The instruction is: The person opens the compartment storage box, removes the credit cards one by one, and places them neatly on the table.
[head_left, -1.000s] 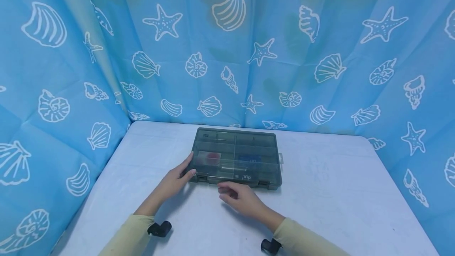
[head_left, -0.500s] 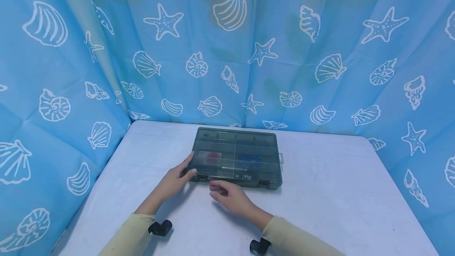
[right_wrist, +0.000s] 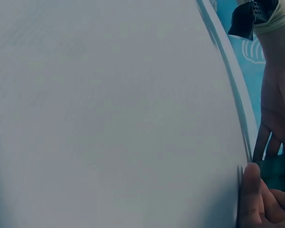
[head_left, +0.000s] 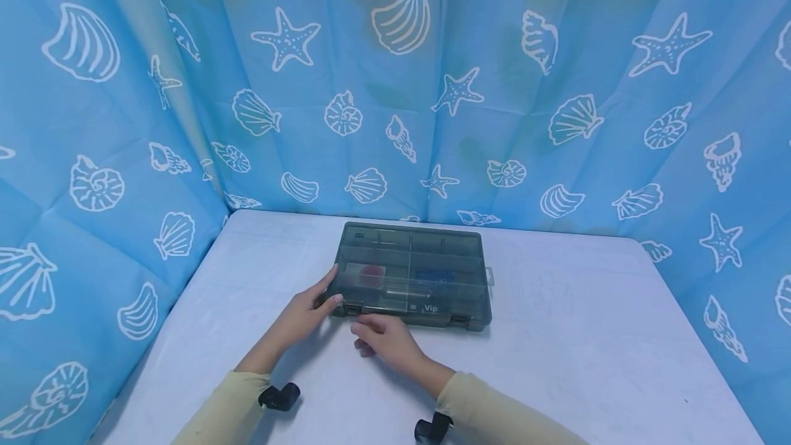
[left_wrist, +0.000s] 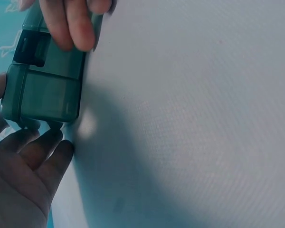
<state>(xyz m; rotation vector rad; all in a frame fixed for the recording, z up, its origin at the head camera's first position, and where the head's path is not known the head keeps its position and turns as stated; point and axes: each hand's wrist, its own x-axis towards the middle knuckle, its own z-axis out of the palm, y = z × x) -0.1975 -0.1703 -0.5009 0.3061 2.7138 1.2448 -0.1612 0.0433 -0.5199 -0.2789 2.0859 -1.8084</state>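
Note:
A dark translucent plastic storage box lies flat on the table, its lid down. My left hand grips its left end, the thumb at the front corner and the fingers along the side. Close by, in front of the box's left half, is my right hand, fingers loosely bent, fingertips at the front wall near the left latch. In the left wrist view that latch lies flat against the box. Through the lid show a card with a red disc and a blue item.
A white cloth covers the table. Blue curtains with shell and starfish prints hang behind it and at both sides. A second latch is at the box's front right, and a small clear tab sticks out on the right side.
My right hand has slid left along the front of the box, from near its middle to beside the left latch. The left hand and the box have stayed in place.

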